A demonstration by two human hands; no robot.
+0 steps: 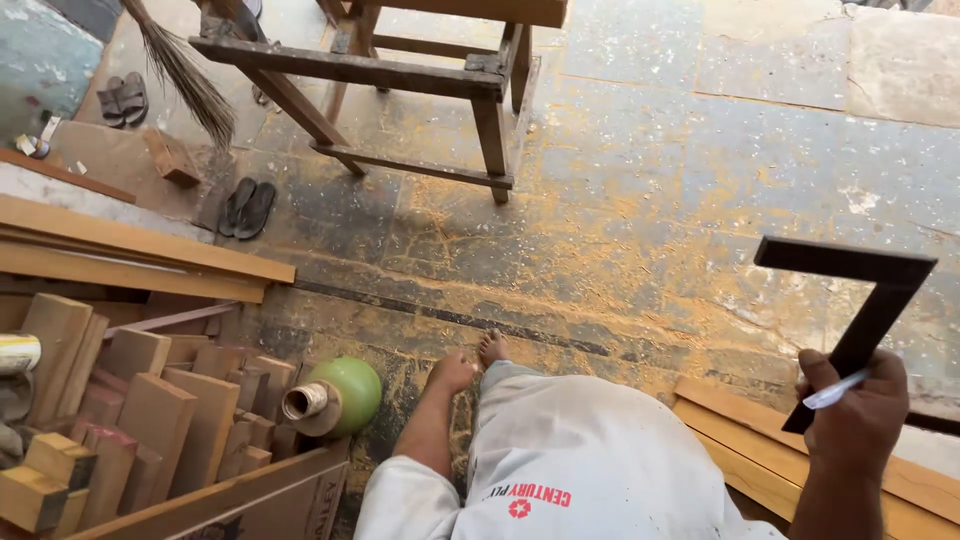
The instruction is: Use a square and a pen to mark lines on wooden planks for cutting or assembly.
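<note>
Try square [860, 300], 3 o'clock: dark brown to black. Pen [835, 390] beside it: white, possibly pale blue. Pot [345, 392], 7 o'clock: light green body, tan neck. Floor [640, 190]: grey stone dusted with yellow sawdust. Planks [130, 250], 9 o'clock: pale orange-brown. Sandals [247, 207], 10 o'clock: black. Garment [590, 460], 6 o'clock: off-white, red print.

My right hand [850, 420] is closed around a dark try square [860, 300] and a white pen [835, 390], raised above wooden planks [920, 490]. My left hand [452, 373] rests on the sawdust-covered floor [620, 230] near a green jug [340, 395] and stacked wood offcuts [150, 400].
</note>
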